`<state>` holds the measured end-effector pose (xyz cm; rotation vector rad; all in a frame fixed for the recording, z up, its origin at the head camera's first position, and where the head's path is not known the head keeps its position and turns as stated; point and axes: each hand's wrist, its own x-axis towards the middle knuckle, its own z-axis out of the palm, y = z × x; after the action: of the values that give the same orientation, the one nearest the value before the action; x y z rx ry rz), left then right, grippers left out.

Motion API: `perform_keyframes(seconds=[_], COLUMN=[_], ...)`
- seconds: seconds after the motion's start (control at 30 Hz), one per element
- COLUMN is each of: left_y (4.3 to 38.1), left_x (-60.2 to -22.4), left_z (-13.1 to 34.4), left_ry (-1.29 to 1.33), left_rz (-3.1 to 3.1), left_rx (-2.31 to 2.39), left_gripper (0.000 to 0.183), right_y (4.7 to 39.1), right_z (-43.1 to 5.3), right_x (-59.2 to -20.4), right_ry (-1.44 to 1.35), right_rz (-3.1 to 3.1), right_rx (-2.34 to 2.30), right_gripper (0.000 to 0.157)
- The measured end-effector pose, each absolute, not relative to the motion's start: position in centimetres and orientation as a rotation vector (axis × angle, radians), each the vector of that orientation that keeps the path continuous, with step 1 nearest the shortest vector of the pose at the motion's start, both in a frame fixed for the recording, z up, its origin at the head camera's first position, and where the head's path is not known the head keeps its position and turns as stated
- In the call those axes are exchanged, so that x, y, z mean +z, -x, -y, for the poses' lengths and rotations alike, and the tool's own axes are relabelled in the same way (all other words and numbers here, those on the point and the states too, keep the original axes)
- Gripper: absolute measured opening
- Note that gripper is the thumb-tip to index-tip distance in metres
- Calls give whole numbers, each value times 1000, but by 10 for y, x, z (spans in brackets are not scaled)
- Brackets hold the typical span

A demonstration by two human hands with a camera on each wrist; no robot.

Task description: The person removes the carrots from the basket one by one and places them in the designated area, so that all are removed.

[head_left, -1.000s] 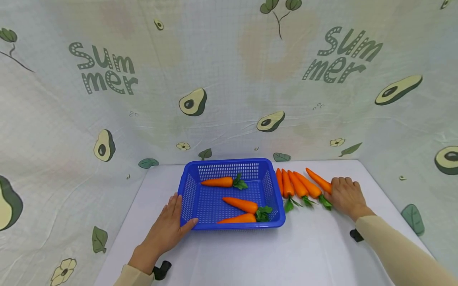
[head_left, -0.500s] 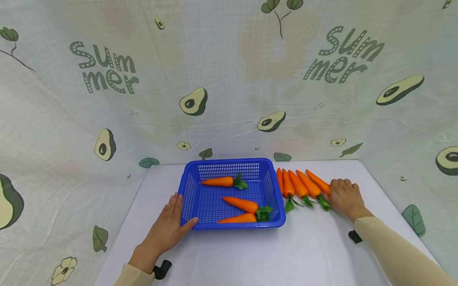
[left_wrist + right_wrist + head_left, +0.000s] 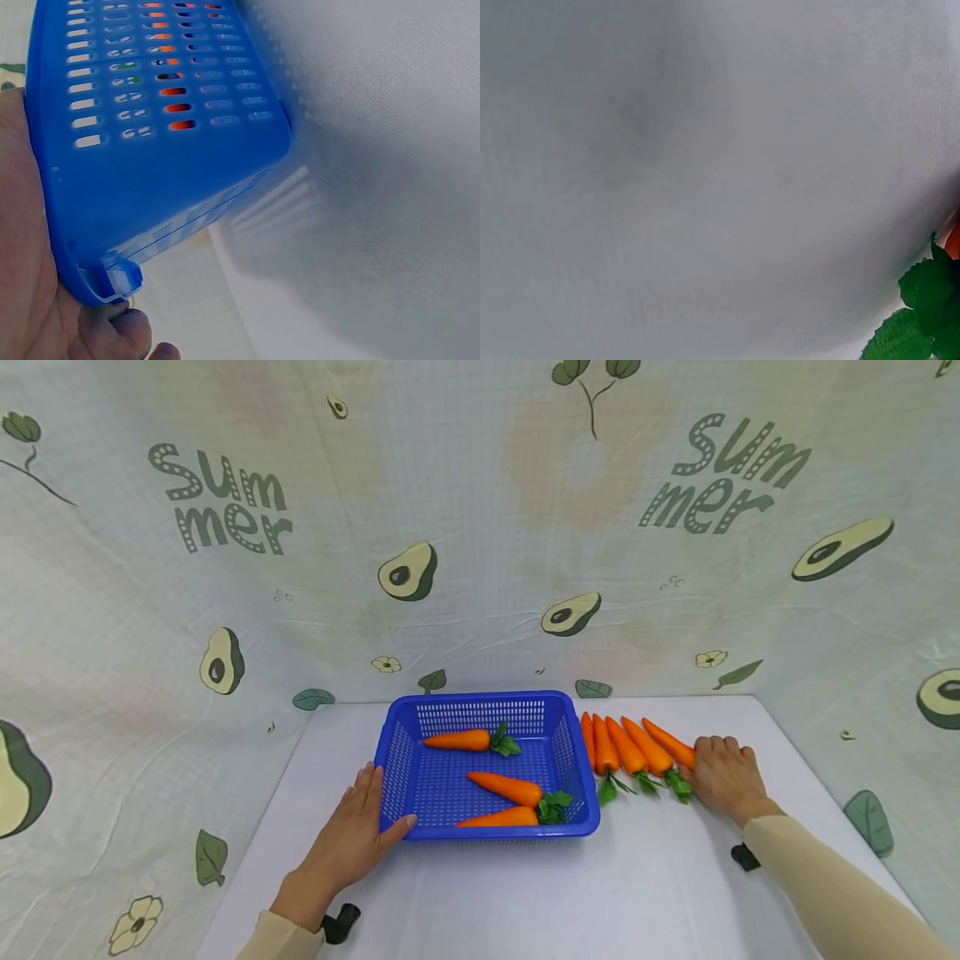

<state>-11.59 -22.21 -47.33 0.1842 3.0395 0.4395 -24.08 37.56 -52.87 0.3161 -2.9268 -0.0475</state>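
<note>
At the front left corner of a blue plastic basket [image 3: 480, 836], my left hand [image 3: 348, 831] rests with fingers straight along the side rim and thumb on the front rim. The left wrist view shows the palm against the slotted basket wall [image 3: 172, 172]. Inside lie three orange carrots with green tops, one farther back [image 3: 457, 741] and two near the front right [image 3: 510, 788]. My right hand [image 3: 727, 777] grips the top end of the rightmost carrot [image 3: 667, 743] in a row; its leaves are hidden under the hand. Leaves [image 3: 922, 307] show in the right wrist view's corner.
Several more carrots [image 3: 628, 747] lie side by side just right of the basket, tips toward the back. The white table [image 3: 510, 902] meets a printed cloth backdrop [image 3: 480, 643] behind and on both sides.
The right hand has moved slightly left and brought the rightmost carrot closer against the row. The left hand and the basket have stayed put.
</note>
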Motion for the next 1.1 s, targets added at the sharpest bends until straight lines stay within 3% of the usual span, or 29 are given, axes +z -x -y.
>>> perform_keyframes(seconds=[0.7, 1.1], left_y=[115, 116], left_x=[-471, -469], left_z=[223, 223], left_ry=[-196, -211], left_rz=[-3045, -3047], left_rx=[446, 440], left_gripper=[110, 114], right_y=[240, 254], right_z=[-370, -336], right_x=[-519, -475], right_ry=[-280, -377], right_rz=[2832, 2741], right_rx=[-8, -37], right_gripper=[54, 60])
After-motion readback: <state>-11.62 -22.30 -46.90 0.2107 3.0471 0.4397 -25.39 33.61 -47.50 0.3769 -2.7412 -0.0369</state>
